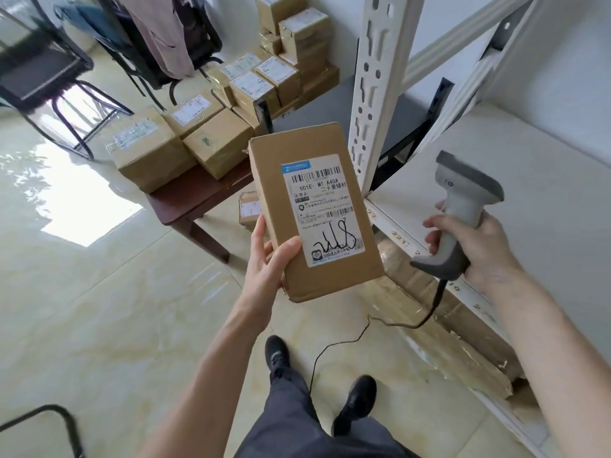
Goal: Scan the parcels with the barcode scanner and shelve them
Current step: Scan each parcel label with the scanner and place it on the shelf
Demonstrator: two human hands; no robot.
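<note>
My left hand (267, 256) grips the lower left corner of a flat brown cardboard parcel (274, 180), held up with its white shipping label and barcodes facing me. My right hand (476, 246) grips the handle of a grey corded barcode scanner (463, 200), its head pointing up and away, to the right of the parcel. The white metal shelf (529, 180) stands at the right, its board bare where I can see it. Several more parcels (198, 133) lie on a low dark wooden table to the left.
A white perforated shelf upright (373, 94) rises just behind the parcel. Taped cardboard (439, 312) lies under the shelf. The scanner cable (347, 342) trails across the tiled floor by my feet. Black chairs (49, 77) stand at the back left, and one small parcel (249, 208) sits on the floor.
</note>
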